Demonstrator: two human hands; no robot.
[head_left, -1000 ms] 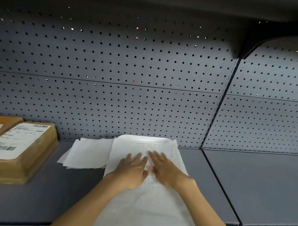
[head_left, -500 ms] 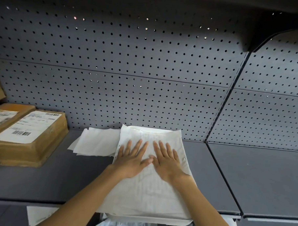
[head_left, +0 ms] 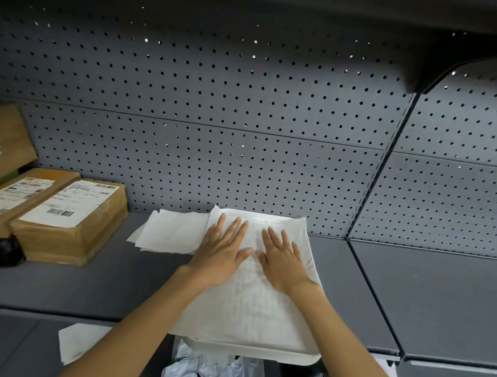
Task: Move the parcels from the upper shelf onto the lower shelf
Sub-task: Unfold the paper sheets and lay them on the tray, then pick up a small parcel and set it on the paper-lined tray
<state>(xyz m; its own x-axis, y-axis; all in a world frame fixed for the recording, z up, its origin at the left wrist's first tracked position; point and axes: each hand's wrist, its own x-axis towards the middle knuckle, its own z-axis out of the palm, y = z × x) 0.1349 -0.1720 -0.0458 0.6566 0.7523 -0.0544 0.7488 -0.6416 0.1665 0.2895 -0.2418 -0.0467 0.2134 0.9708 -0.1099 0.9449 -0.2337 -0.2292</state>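
A large flat white parcel (head_left: 253, 311) lies on the grey shelf (head_left: 95, 281), its near end hanging over the shelf's front edge. My left hand (head_left: 221, 252) and my right hand (head_left: 284, 261) both lie flat on its far half, palms down, fingers spread, thumbs nearly touching. A smaller white flat parcel (head_left: 168, 233) lies just left of it, partly tucked under its edge. Two brown cardboard boxes with shipping labels (head_left: 69, 223) (head_left: 19, 198) stand at the shelf's left.
A perforated grey back panel (head_left: 244, 117) rises behind the shelf, and a vertical post (head_left: 385, 154) splits it from the right bay (head_left: 441, 305). Below the front edge show a white parcel (head_left: 78, 343) and crumpled pale plastic bags (head_left: 213, 369). Another brown box (head_left: 7, 140) leans at far left.
The view has tilted down and right, so the boxes and the shelf below come into sight. My hands slid further up the white parcel and spread their fingers.
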